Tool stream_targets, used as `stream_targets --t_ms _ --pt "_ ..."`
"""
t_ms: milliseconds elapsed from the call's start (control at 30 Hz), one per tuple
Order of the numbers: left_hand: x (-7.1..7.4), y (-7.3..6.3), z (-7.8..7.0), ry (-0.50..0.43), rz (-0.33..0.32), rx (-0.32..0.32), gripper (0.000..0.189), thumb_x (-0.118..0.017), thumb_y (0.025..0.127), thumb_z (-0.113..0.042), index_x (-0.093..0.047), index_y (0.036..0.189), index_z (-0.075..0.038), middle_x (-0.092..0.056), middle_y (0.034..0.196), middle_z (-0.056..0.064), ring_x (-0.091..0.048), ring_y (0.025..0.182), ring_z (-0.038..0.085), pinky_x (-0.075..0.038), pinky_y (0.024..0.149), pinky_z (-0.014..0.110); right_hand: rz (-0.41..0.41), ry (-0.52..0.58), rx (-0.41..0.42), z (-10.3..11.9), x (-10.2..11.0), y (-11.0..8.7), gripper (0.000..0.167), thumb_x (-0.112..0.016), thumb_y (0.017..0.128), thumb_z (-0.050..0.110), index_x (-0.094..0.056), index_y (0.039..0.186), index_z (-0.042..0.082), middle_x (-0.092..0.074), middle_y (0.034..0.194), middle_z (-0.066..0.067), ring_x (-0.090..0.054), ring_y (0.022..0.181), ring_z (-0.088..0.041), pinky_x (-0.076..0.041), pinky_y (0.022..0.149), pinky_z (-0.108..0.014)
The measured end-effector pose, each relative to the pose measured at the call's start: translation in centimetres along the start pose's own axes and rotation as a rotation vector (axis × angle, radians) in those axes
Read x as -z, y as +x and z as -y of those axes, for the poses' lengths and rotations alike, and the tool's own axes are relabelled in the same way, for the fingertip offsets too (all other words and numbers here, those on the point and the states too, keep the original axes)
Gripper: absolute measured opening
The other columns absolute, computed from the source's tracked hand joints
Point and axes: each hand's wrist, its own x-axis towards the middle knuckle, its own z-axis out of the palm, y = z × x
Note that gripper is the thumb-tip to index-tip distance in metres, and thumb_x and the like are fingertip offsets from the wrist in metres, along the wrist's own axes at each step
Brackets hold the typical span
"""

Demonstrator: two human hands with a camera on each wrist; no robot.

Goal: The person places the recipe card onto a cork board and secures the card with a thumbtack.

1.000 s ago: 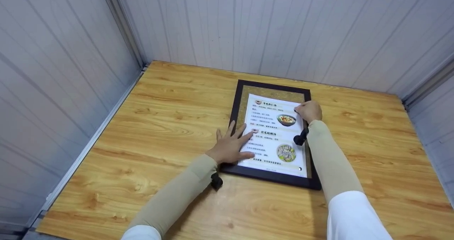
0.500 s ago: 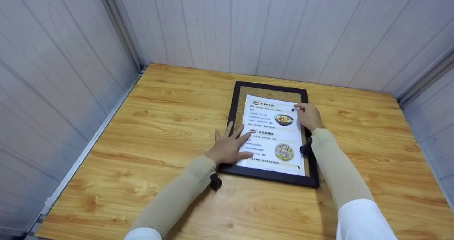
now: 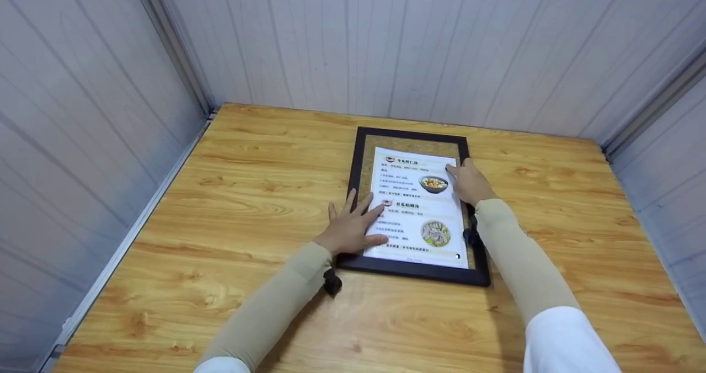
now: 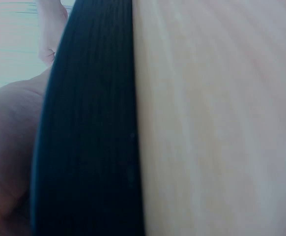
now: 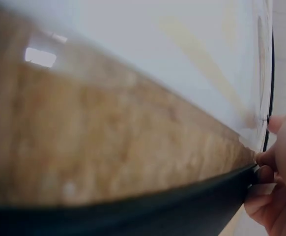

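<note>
Pinning the upper right corner of the printed sheet (image 3: 416, 213) looks like the step in hand. Head view: the sheet is lying on the framed corkboard (image 3: 413, 274), which is lying flat on the table (image 3: 265, 196). Left hand (image 3: 348, 231) is resting with fingers spread across the board's left edge and onto the sheet, gripping nothing, probably steadying both. Right hand (image 3: 471, 184) is reaching over the board's right edge, one fingertip touching the upper pin (image 3: 448, 167). Lower pin (image 3: 457, 256) is sitting near the sheet's bottom right corner; I'm not making out one at the upper left, and the left hand is hiding part of the lower left. Left wrist: dark border is filling most of the near field, part of a hand showing beyond it; fingertips aren't showing, so no grip read there. Right wrist: a fingertip is meeting the small dark pin, other fingers bunching by the board's border; can't tell whether they're pinching anything or just bracing. Next move, my read, is calling for straight-down pressure on that upper pin with the left hand holding everything steady; a sideways push could be skewing the sheet.
</note>
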Motion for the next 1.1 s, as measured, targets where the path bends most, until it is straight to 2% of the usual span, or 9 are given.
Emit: stream_targets --t_ms 200,333,400,500,633,767,933,1033,1100 --pt "0.3 0.1 -0.1 -0.004 0.001 0.000 0.083 -0.047 0.090 -0.073 -0.025 0.159 -0.031 -0.008 0.166 0.003 0.011 0.148 0.038 0.001 0.101 0.079 -0.032 -0.104 0.060 0.1 0.1 0.3 0.047 -0.043 0.100 -0.004 -0.044 0.147 -0.001 -0.041 0.120 -0.039 -0.053 0.087 -0.036 -0.050 0.078 -0.049" --pt "0.3 0.0 -0.1 -0.011 0.001 0.004 0.082 -0.048 0.091 -0.071 -0.026 0.159 -0.030 -0.009 0.166 0.002 0.011 0.149 0.037 0.000 0.101 0.079 -0.042 -0.137 0.093 0.1 0.0 0.3 0.044 -0.043 0.101 -0.003 -0.047 0.145 -0.004 -0.042 0.117 -0.038 -0.056 0.083 -0.037 -0.051 0.075 -0.050" --pt "0.3 0.0 -0.2 -0.011 -0.001 0.008 0.082 -0.048 0.091 -0.071 -0.027 0.158 -0.030 -0.009 0.166 0.002 0.011 0.149 0.037 0.001 0.101 0.079 -0.029 -0.134 0.086 0.3 0.0 0.3 0.044 -0.043 0.102 -0.002 -0.045 0.146 -0.004 -0.041 0.120 -0.038 -0.056 0.085 -0.037 -0.051 0.078 -0.050" --pt "0.3 0.0 -0.2 -0.009 -0.004 0.010 0.082 -0.049 0.091 -0.071 -0.027 0.158 -0.030 -0.009 0.166 0.003 0.011 0.149 0.038 0.000 0.101 0.079 -0.039 -0.191 0.123 0.7 0.0 0.3 0.040 -0.044 0.102 -0.002 -0.048 0.142 -0.008 -0.043 0.121 -0.040 -0.057 0.092 -0.040 -0.052 0.081 -0.051" --pt "0.2 0.0 -0.2 -0.009 -0.006 0.008 0.083 -0.049 0.090 -0.071 -0.026 0.158 -0.030 -0.010 0.166 0.003 0.011 0.149 0.038 0.000 0.101 0.079 -0.088 -0.303 0.205 1.2 0.2 0.2 0.032 -0.045 0.100 -0.004 -0.057 0.127 -0.015 -0.049 0.117 -0.042 -0.060 0.094 -0.045 -0.056 0.071 -0.050" --pt "0.2 0.0 -0.2 -0.005 0.002 0.009 0.083 -0.048 0.090 -0.073 -0.025 0.159 -0.031 -0.008 0.166 0.002 0.012 0.148 0.037 0.001 0.102 0.079 -0.085 -0.327 0.198 1.5 0.4 0.1 0.031 -0.046 0.098 -0.005 -0.058 0.124 -0.017 -0.049 0.119 -0.044 -0.062 0.092 -0.046 -0.056 0.065 -0.049" --pt "0.3 0.3 -0.1 0.000 0.008 0.010 0.084 -0.046 0.090 -0.074 -0.022 0.159 -0.033 -0.006 0.166 0.002 0.013 0.148 0.037 0.002 0.102 0.078 0.007 -0.283 0.138 1.1 0.6 0.3 0.043 -0.044 0.099 -0.002 -0.047 0.140 -0.013 -0.047 0.126 -0.042 -0.054 0.106 -0.045 -0.053 0.082 -0.051" --pt "0.2 0.3 -0.1 0.000 0.010 0.012 0.084 -0.046 0.090 -0.074 -0.022 0.159 -0.033 -0.006 0.166 0.002 0.014 0.148 0.037 0.002 0.102 0.078 0.090 -0.200 0.078 0.6 0.8 0.4 0.051 -0.040 0.101 0.000 -0.030 0.150 -0.011 -0.039 0.138 -0.042 -0.046 0.122 -0.048 -0.042 0.100 -0.055" --pt "0.2 0.2 -0.1 -0.002 0.012 0.012 0.084 -0.046 0.090 -0.074 -0.022 0.159 -0.033 -0.006 0.166 0.002 0.013 0.148 0.037 0.002 0.102 0.079 0.109 -0.131 0.043 0.3 0.9 0.3 0.057 -0.040 0.100 0.001 -0.021 0.152 -0.012 -0.031 0.144 -0.042 -0.038 0.130 -0.050 -0.034 0.107 -0.055"
